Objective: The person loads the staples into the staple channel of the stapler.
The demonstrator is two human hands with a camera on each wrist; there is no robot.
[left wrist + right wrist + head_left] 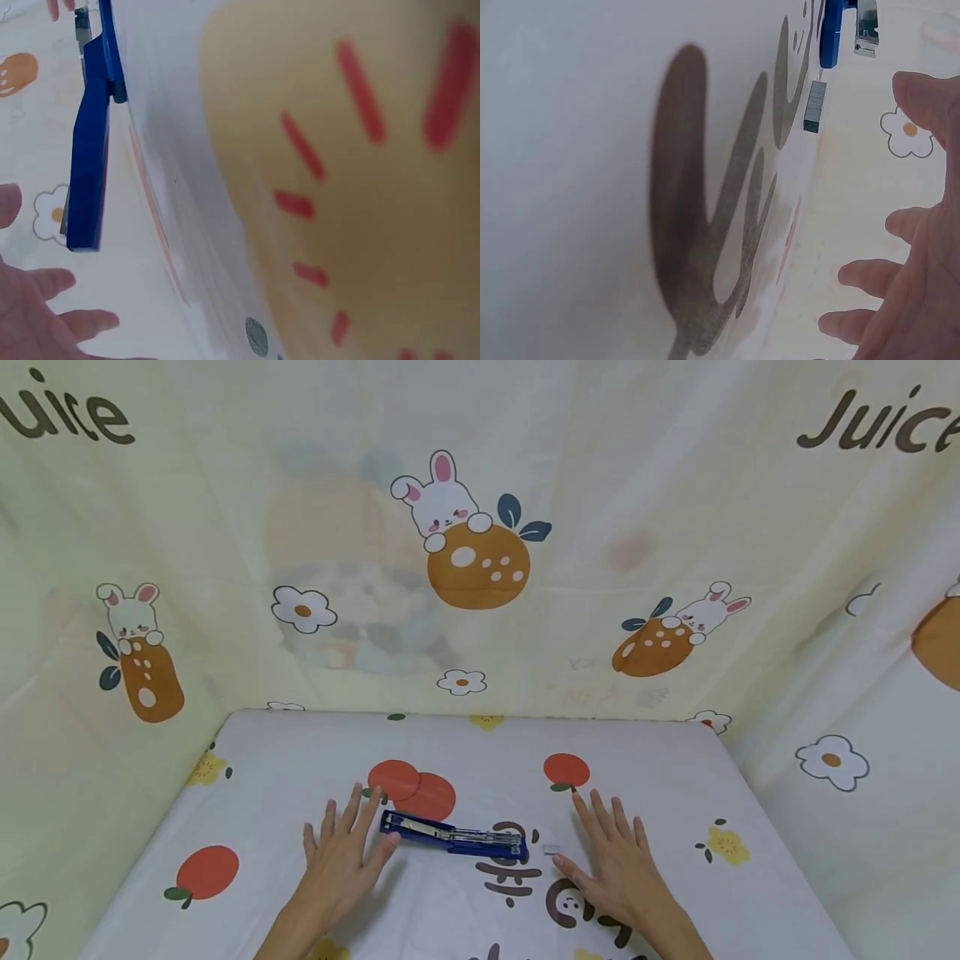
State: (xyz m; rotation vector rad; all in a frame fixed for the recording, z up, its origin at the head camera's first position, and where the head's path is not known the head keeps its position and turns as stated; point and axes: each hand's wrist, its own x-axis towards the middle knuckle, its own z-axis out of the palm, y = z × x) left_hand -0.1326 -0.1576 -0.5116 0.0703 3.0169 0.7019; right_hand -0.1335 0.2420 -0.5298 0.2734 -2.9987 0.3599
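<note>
A blue stapler (453, 837) lies on the white printed cloth, unfolded wide so that its metal inside faces up. Just right of it sits a small silver block of staples (551, 850), whose ridged side shows in the right wrist view (815, 106). My left hand (341, 860) is spread at the stapler's left end, its thumb close to the blue body; the head view does not settle whether they touch. Fingers spread, my right hand (618, 872) is beside the staples, thumb nearest to them. Neither hand holds anything.
The table (262, 827) is covered by a cloth printed with fruit, flowers and lettering. Hanging fabric (360, 527) with rabbit prints encloses the back and both sides. The table's back edge meets that fabric.
</note>
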